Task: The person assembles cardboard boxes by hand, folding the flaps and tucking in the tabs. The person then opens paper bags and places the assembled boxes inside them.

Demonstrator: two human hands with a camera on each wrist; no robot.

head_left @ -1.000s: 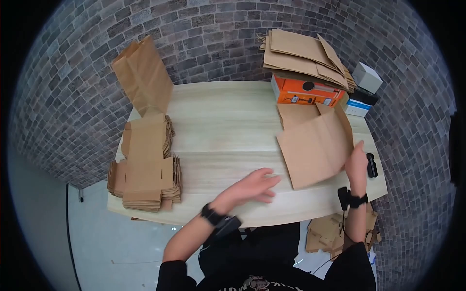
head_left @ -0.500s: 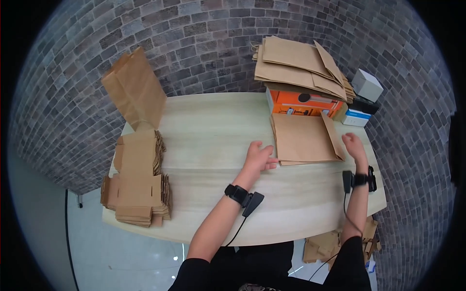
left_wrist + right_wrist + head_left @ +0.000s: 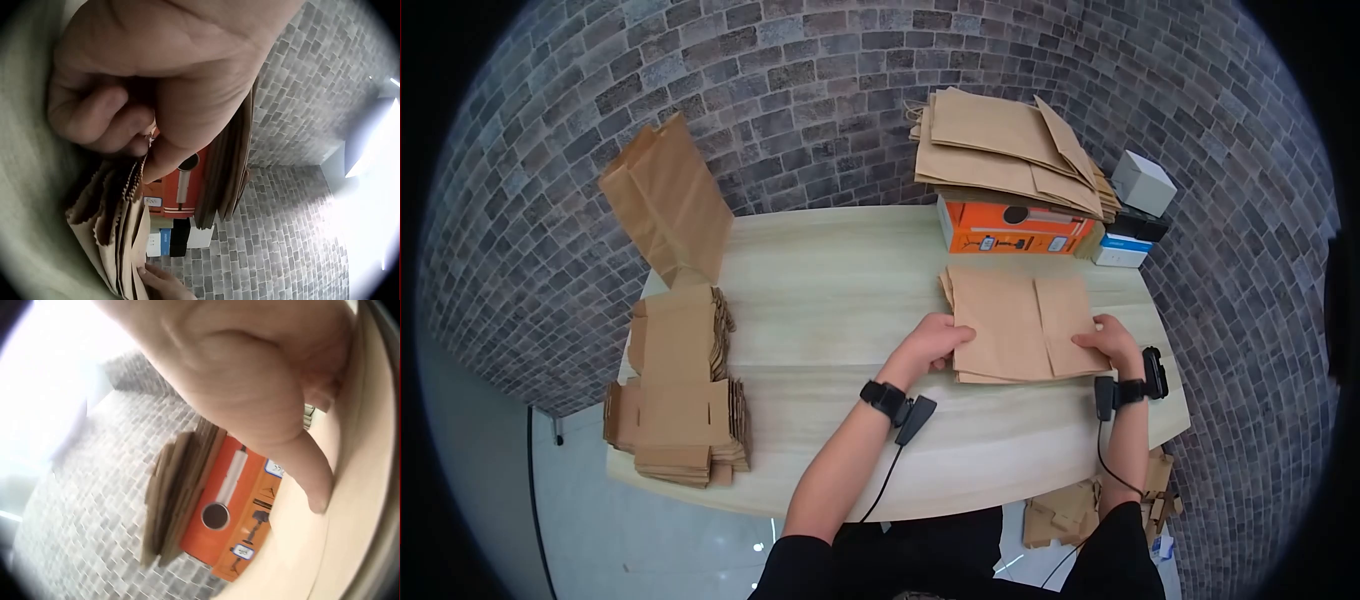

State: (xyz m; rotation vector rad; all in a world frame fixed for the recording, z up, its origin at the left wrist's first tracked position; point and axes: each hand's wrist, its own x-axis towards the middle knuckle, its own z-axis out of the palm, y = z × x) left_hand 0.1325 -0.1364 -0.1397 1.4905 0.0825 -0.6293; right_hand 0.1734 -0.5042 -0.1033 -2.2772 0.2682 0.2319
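Observation:
Several folded brown paper bags [image 3: 1000,325] lie flat in a small stack on the right half of the table. At the stack's left edge the left hand [image 3: 932,342] pinches the bags, thumb on top and fingers curled below. In the left wrist view, zigzag-cut bag edges [image 3: 115,219] sit between that thumb and the curled fingers. The right hand [image 3: 1112,342] is at the stack's right edge, its thumb on the top bag's folded panel. In the right wrist view the thumb of the right hand [image 3: 294,419] lies on brown paper; the other fingers are mostly hidden.
Behind stands an orange box [image 3: 1020,232] with more paper bags [image 3: 1000,150] on top, beside small boxes [image 3: 1142,182]. An upright bag [image 3: 670,205] and stacked flat cardboard [image 3: 685,400] are at left. A black object [image 3: 1154,374] lies near the right edge.
The bags have come nearer the table's front, and the top bag's side panel now lies flat. Both hands have moved onto the stack's side edges, the left one gripping.

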